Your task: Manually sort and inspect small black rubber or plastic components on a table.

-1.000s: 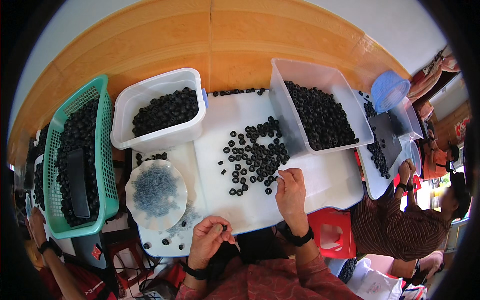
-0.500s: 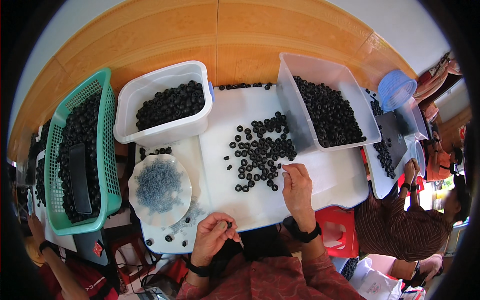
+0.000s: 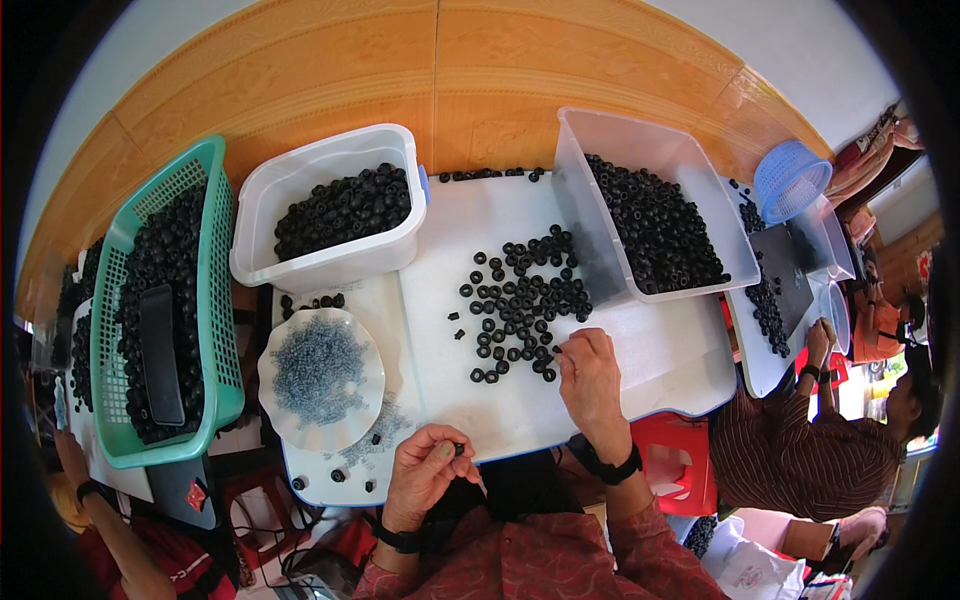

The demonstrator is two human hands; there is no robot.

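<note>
My left hand is closed at the table's near edge, pinching a small black ring-shaped part between thumb and forefinger. My right hand is curled in a pinch beside several loose black rings spread on the white tabletop. Its fingertips are by the rings at the near right side of the spread; whatever they hold is hidden. Left of the rings stands a white scalloped plate heaped with tiny translucent grey-blue pieces, with more of them spilled beside it.
At the back stand a white tub and a translucent bin, both with black rings inside. A green basket of black parts is at the left. A co-worker in a striped shirt sits at the right; another person's arm shows lower left.
My right hand has shifted slightly left, its fingertips drawing closer to the loose rings. The left hand holds its black part in the same place.
</note>
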